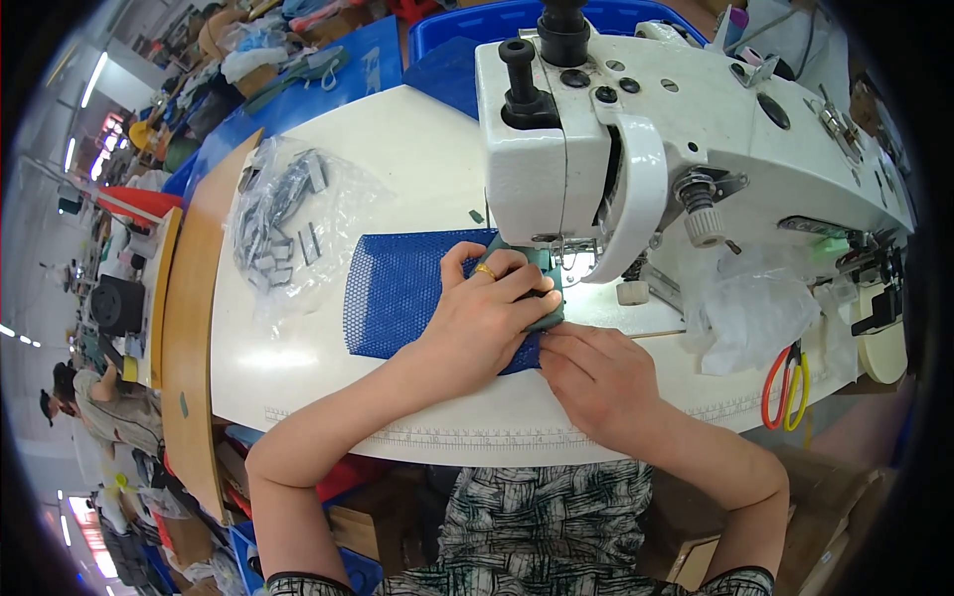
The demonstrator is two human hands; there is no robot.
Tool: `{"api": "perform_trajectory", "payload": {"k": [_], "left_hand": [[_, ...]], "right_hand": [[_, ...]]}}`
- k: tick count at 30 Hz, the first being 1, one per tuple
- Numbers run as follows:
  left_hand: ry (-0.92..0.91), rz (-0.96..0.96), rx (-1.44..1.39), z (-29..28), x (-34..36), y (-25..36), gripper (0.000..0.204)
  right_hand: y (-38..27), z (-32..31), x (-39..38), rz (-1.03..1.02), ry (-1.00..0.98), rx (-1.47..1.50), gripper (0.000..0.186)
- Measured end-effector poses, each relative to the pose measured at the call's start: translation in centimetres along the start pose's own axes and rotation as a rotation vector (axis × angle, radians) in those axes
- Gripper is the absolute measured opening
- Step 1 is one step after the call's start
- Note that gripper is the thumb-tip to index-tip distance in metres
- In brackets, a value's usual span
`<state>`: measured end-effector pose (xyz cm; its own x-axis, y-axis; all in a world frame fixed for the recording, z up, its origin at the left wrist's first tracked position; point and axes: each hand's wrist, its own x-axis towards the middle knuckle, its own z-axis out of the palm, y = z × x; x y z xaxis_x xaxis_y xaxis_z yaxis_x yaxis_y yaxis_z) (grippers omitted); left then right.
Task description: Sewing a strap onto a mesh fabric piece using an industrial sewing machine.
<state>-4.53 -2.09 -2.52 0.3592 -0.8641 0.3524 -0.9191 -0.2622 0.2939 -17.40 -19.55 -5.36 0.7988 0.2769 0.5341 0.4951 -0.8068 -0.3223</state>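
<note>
Under the white sewing machine (pixel 537 179), a piece of blue mesh fabric (pixel 394 293) lies on the white table (pixel 298 368), with a dark green fabric piece (pixel 553 316) over its right part beside the presser foot (pixel 574 260). My left hand (pixel 482 320), a gold ring on one finger, has its bent fingers gripping the green piece close to the needle area. Just to the right and lower, my right hand (pixel 601 382) pinches the lower edge of the blue mesh between thumb and fingers.
A clear bag of grey strips (pixel 283 214) lies at left. Red-and-yellow scissors (pixel 795 387) and crumpled plastic (pixel 740 308) sit at right. Behind are a blue bin (pixel 427 35) and a blue bench (pixel 328 65). Another person (pixel 104 407) is at the far left.
</note>
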Motion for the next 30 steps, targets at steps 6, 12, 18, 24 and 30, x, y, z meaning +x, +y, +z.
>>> {"api": "perform_trajectory", "payload": {"k": [6,12,18,24,30], "left_hand": [[0.02,-0.11,-0.067,0.7,0.4,-0.5,0.031],[0.045,-0.108,-0.104,1.7,0.2,-1.5,0.026],[-0.004,-0.111,0.004,0.5,0.6,-0.9,0.019],[-0.06,-0.116,0.047,-3.3,0.3,1.1,0.02],[-0.058,-0.063,0.087,-5.0,1.3,1.8,0.014]], "right_hand": [[0.3,0.1,0.6,0.076,0.065,0.002,0.024],[0.5,-0.3,0.7,0.152,0.017,-0.012,0.031],[0.5,-0.3,0.8,0.177,-0.004,-0.005,0.03],[1.3,-0.4,0.8,0.209,0.012,0.075,0.024],[2.1,-0.8,1.5,0.259,-0.104,0.399,0.023]]}}
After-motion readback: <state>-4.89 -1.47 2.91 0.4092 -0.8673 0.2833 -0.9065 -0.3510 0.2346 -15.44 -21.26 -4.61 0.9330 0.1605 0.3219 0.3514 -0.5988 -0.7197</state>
